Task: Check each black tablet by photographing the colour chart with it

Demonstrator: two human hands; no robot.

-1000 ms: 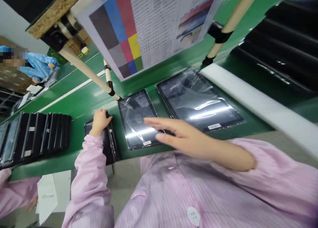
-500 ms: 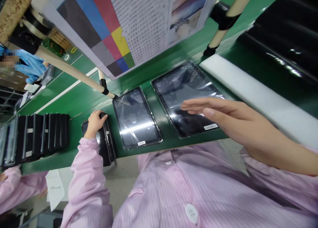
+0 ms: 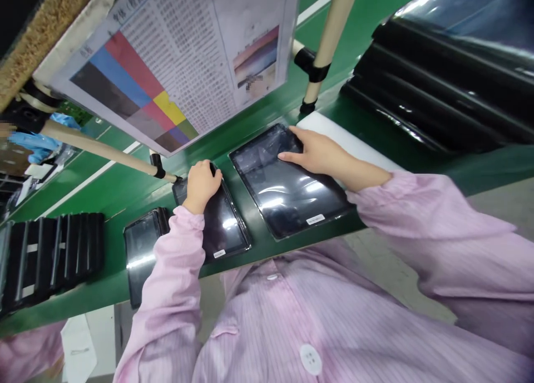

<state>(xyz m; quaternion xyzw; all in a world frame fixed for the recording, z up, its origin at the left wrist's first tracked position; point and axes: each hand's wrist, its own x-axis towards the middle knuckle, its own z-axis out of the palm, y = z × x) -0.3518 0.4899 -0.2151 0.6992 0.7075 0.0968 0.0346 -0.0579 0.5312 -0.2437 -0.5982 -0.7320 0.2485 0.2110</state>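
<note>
My left hand is bent over the far end of the middle tablet screen, a dark glossy panel with a small white label, and hides part of it. Its thumb lies by the panel's right edge. At the far right corner of a larger tablet screen, my right hand has its fingers over the edge and its thumb on the glass. Both panels lie flat on the green bench. Left of them, partly behind my left sleeve, is a small stack of dark tablet screens.
Several black panels stand in a row at the left. A large black stack and a white foam strip are at the right. A printed chart hangs on a pipe frame above the bench. Another person's sleeve shows lower left.
My left hand has moved right from the small stack to the middle tablet screen. My right hand has come down from above the larger screen onto its far edge. The view has shifted.
</note>
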